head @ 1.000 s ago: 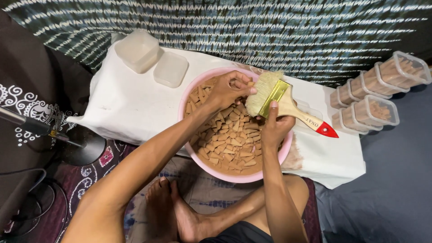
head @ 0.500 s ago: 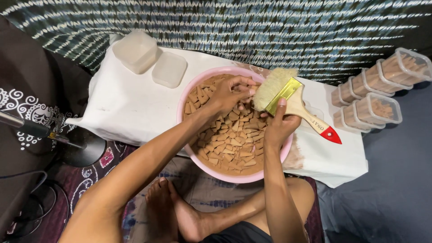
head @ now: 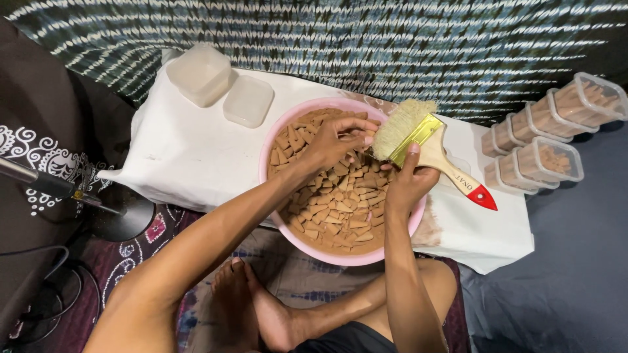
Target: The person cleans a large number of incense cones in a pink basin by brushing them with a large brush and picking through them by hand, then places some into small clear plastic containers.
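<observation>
A pink round bowl full of small brown wedge-shaped pieces rests on a white cloth. My left hand reaches into the bowl's far side, fingers curled around one of the pieces near the brush bristles. My right hand grips a wide paintbrush by its wooden handle; the brush has pale bristles, a yellow metal band and a red tip, and it hovers over the bowl's right rim.
A white cloth covers the low surface. A translucent tub and a square lid lie at the back left. Several clear lidded boxes of brown pieces are stacked at the right. My bare feet are below.
My left hand has shifted slightly right across the bowl toward the brush. My right hand has tilted the brush so its bristles sit nearer the left hand.
</observation>
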